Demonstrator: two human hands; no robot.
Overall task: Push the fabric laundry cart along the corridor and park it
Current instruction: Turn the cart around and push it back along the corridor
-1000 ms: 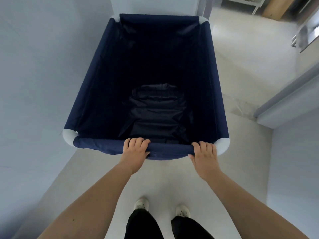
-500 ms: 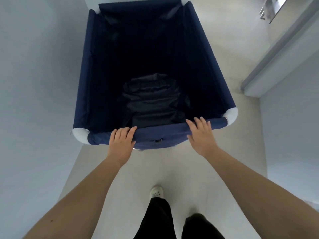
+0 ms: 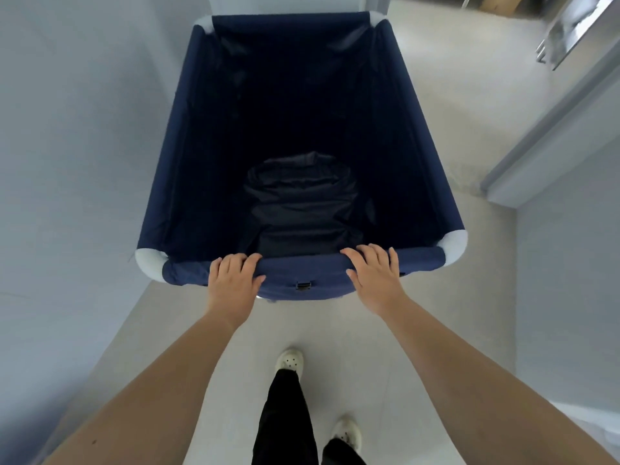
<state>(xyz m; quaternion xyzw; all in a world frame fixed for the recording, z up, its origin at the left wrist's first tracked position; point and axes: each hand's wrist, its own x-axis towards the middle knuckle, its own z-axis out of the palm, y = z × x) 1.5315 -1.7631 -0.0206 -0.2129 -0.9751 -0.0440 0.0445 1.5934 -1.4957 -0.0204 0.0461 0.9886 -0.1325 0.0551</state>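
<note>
Hands first: we see the left hand (image 3: 233, 278) and the right hand (image 3: 375, 275) both resting on the near rim of the navy fabric laundry cart (image 3: 188, 156), fingers (image 3: 360, 255) curled loosely over the padded edge, thumbs below it. The cart stands on the pale corridor floor (image 3: 453, 95), close beside the wall (image 3: 73, 129) on our left. A dark folded bag (image 3: 298, 203) lies at its bottom. A small buckle (image 3: 303, 285) sits between our hands.
</note>
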